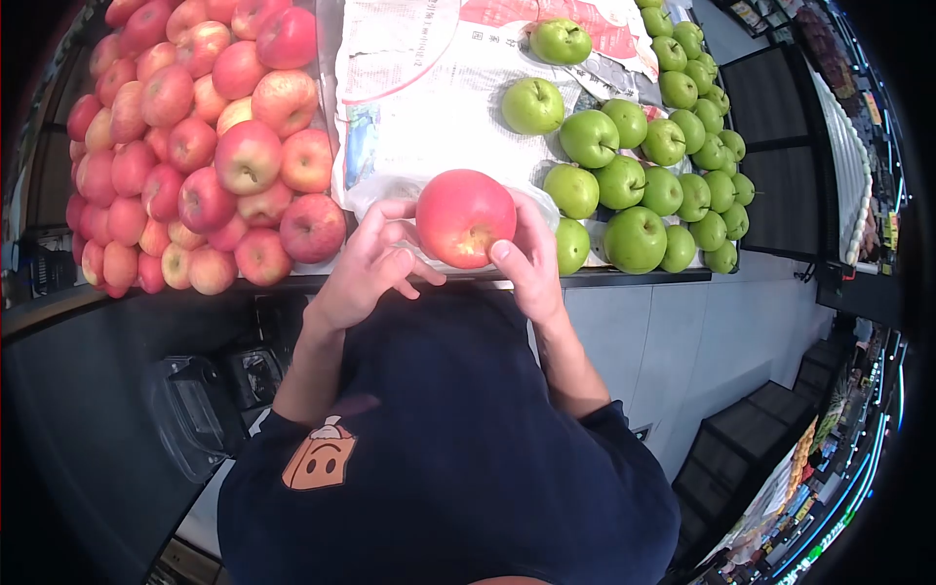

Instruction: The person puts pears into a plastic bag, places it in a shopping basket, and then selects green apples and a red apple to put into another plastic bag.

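A large red apple (466, 216) with a yellowish patch is raised in front of my chest, above the display's front edge. My right hand (531, 258) grips its right side, thumb on the near face and fingers behind. On the other side, my left hand (370, 265) has its fingers apart and slightly bent beside the apple; whether its fingertips touch the fruit is hard to see. Behind the apple lies crumpled translucent white wrapping (390, 185), partly hidden by the fruit and my hands.
Piled red apples (195, 146) fill the left of the display. Green apples (634, 239) sit in rows on the right. Printed newspaper (419, 107) lines the middle, with two green apples near its right side. Clear plastic containers (190, 409) are below left. Shelves are at far right.
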The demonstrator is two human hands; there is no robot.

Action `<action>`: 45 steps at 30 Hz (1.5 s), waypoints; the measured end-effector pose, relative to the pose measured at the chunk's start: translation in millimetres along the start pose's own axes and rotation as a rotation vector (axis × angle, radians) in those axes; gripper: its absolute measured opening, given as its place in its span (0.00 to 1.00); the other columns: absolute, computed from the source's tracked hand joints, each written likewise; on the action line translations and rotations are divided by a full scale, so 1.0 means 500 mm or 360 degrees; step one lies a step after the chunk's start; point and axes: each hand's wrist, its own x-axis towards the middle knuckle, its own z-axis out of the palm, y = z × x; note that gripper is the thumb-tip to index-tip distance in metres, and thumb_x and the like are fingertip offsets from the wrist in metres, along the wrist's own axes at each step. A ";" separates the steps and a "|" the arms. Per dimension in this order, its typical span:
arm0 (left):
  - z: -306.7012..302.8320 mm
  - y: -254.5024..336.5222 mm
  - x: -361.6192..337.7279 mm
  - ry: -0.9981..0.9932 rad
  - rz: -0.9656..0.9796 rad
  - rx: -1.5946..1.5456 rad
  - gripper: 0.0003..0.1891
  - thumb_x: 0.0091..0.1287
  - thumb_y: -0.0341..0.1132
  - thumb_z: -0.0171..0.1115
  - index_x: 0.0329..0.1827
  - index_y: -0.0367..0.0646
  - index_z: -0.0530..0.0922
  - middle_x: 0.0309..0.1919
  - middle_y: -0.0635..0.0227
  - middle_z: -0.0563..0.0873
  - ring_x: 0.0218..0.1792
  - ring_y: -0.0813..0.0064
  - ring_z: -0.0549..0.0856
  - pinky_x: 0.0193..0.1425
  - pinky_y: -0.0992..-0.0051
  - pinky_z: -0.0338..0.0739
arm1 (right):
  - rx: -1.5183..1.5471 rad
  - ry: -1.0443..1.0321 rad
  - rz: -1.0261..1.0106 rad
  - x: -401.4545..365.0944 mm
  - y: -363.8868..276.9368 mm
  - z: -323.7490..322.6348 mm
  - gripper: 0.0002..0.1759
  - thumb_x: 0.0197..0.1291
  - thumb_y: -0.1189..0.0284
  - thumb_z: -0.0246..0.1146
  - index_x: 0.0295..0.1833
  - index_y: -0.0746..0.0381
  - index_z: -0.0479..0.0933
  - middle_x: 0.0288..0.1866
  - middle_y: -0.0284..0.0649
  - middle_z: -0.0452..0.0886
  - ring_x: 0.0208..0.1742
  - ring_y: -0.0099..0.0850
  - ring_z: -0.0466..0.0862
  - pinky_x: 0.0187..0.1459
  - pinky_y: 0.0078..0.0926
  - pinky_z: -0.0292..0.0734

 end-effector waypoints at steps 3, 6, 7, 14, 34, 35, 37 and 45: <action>-0.003 -0.005 0.005 -0.0005 -0.0014 -0.0005 0.36 0.77 0.54 0.53 0.75 0.35 0.56 0.61 0.47 0.79 0.45 0.59 0.91 0.33 0.77 0.86 | 0.0242 0.0046 0.0136 0.001 0.005 -0.003 0.35 0.63 0.62 0.67 0.70 0.70 0.68 0.62 0.44 0.78 0.62 0.30 0.79 0.62 0.29 0.75; -0.003 -0.006 0.006 -0.0009 -0.0128 -0.0167 0.38 0.77 0.56 0.53 0.76 0.35 0.55 0.61 0.47 0.80 0.43 0.59 0.91 0.32 0.77 0.86 | 0.0331 0.0018 0.0199 0.000 0.000 -0.010 0.35 0.62 0.61 0.67 0.70 0.71 0.69 0.61 0.45 0.79 0.63 0.31 0.78 0.62 0.28 0.75; -0.005 -0.007 0.006 -0.0047 -0.0147 -0.0215 0.39 0.76 0.57 0.53 0.77 0.35 0.55 0.61 0.48 0.79 0.43 0.60 0.91 0.31 0.78 0.86 | 0.0289 -0.0022 0.0149 0.003 0.007 -0.015 0.36 0.62 0.61 0.67 0.70 0.71 0.69 0.62 0.45 0.78 0.63 0.32 0.78 0.61 0.28 0.75; 0.009 -0.016 0.021 -0.0025 0.0188 -0.0094 0.46 0.64 0.51 0.71 0.78 0.35 0.59 0.64 0.54 0.76 0.60 0.65 0.83 0.56 0.71 0.82 | -0.0543 -0.0442 -0.0118 0.008 -0.052 -0.010 0.45 0.50 0.65 0.67 0.75 0.69 0.66 0.70 0.47 0.70 0.71 0.38 0.72 0.68 0.37 0.71; 0.019 -0.016 0.011 0.0148 0.0337 -0.0100 0.48 0.63 0.48 0.77 0.78 0.36 0.58 0.69 0.56 0.70 0.69 0.64 0.75 0.67 0.65 0.75 | -0.0054 -0.0281 0.0060 -0.009 -0.013 0.007 0.52 0.53 0.67 0.73 0.81 0.65 0.55 0.76 0.49 0.65 0.76 0.38 0.68 0.70 0.39 0.71; 0.018 -0.011 0.011 0.0112 0.0268 -0.0213 0.46 0.64 0.44 0.75 0.78 0.36 0.58 0.68 0.56 0.70 0.68 0.64 0.76 0.67 0.66 0.75 | -0.0127 -0.0257 0.0007 -0.011 -0.013 0.008 0.54 0.50 0.72 0.75 0.81 0.65 0.55 0.77 0.49 0.65 0.76 0.38 0.68 0.70 0.39 0.71; 0.021 -0.012 0.015 0.0076 0.0266 -0.0361 0.44 0.64 0.39 0.74 0.78 0.36 0.57 0.68 0.55 0.72 0.66 0.65 0.78 0.66 0.67 0.76 | -0.0230 -0.0238 -0.0123 -0.010 -0.006 0.013 0.54 0.48 0.75 0.74 0.81 0.64 0.55 0.77 0.49 0.64 0.77 0.38 0.67 0.70 0.40 0.72; 0.015 -0.017 0.013 0.0112 0.0314 -0.0168 0.44 0.59 0.35 0.74 0.77 0.36 0.59 0.66 0.56 0.74 0.64 0.67 0.79 0.65 0.67 0.77 | -0.0305 -0.0244 -0.0176 -0.012 -0.003 0.013 0.54 0.46 0.79 0.73 0.81 0.63 0.56 0.77 0.47 0.63 0.78 0.39 0.66 0.71 0.41 0.72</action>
